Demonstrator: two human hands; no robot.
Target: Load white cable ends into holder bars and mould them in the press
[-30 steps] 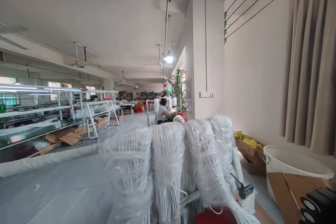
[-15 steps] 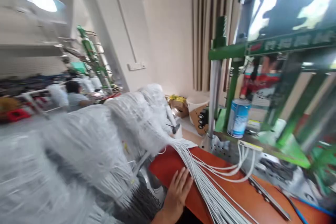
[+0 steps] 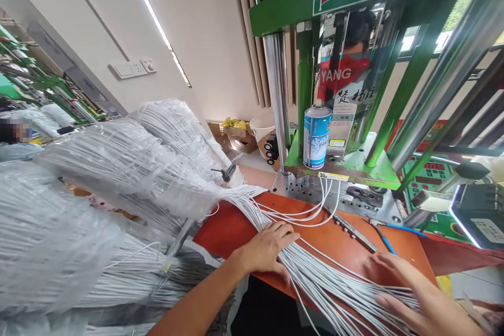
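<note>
A thick bundle of thin white cables runs across the orange-red work surface toward me. My left hand lies over the bundle, fingers across its top and thumb on the near side, gripping it. My right hand is at the lower right, over the front part of the cables. Its thumb and fingers are spread apart, and it does not close around anything. A few cables curve away to a yellow-white strip at the machine's edge. Just beyond the bundle lies a metal bar.
A green press rises at the back, with a blue spray can on its base. Blue-handled pliers lie right of the bar. Plastic-wrapped cable bundles fill the left. A dark boxy device stands at right.
The view has swung right and steadied. My left hand has moved from beside the cables onto the bundle. My right hand has come into view at the lower right.
</note>
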